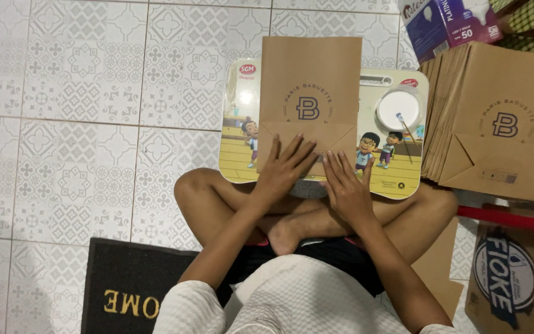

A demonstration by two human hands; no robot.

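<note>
Brown paper bag (310, 86): flat on cartoon lap tray (403, 167) across crossed legs. Left hand (284, 168) and right hand (345, 185): both spread open, palms pressing the bag's folded bottom. Stack of bags (495, 117): right, beside tray.
</note>
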